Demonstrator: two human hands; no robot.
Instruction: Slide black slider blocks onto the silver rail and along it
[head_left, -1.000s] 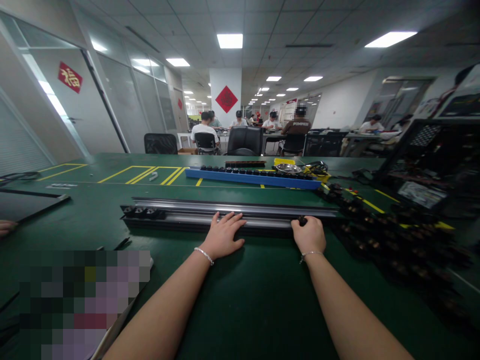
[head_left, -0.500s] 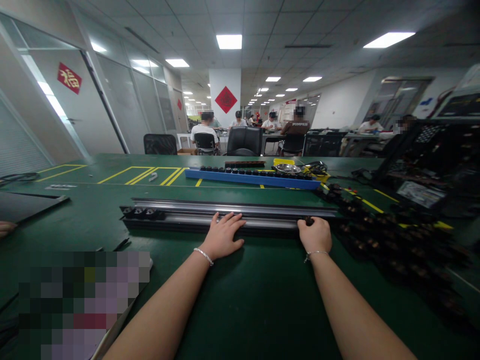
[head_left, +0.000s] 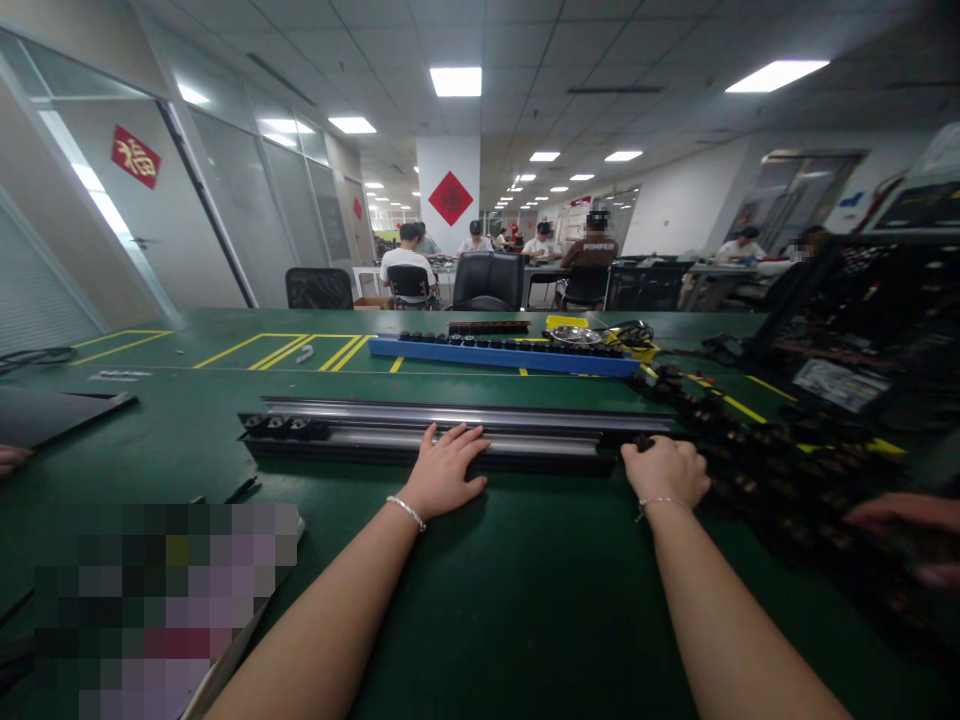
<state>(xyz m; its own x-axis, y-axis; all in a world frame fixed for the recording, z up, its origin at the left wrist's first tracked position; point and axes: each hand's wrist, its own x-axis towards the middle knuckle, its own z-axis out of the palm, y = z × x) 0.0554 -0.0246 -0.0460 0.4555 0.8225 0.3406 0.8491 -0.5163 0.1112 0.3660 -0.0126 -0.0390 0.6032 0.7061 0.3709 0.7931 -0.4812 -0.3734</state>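
A long black metal channel [head_left: 540, 441] lies crosswise on the green table, and several small black square parts [head_left: 285, 427] sit in its left end. Flat on its near part, with fingers spread, rests my left hand [head_left: 448, 472]. My right hand [head_left: 667, 472] is closed at the channel's right end; a small black part [head_left: 643, 442] shows at its fingertips, mostly hidden by the hand. Behind the near channel runs a second dark rail [head_left: 375, 408]. To the right of my right hand is a heap of small black parts [head_left: 780, 470].
Farther back lies a blue strip [head_left: 510, 357] lined with black parts, near a metal dish [head_left: 574, 335]. A dark open-framed machine [head_left: 832, 330] stands at right. Another person's hand [head_left: 911, 530] reaches over the heap; another hand [head_left: 13, 459] shows at the left edge.
My right hand has shifted right along the channel's end, with its fingers still closed. My left hand stays put. Another person's hand has come in at the right.
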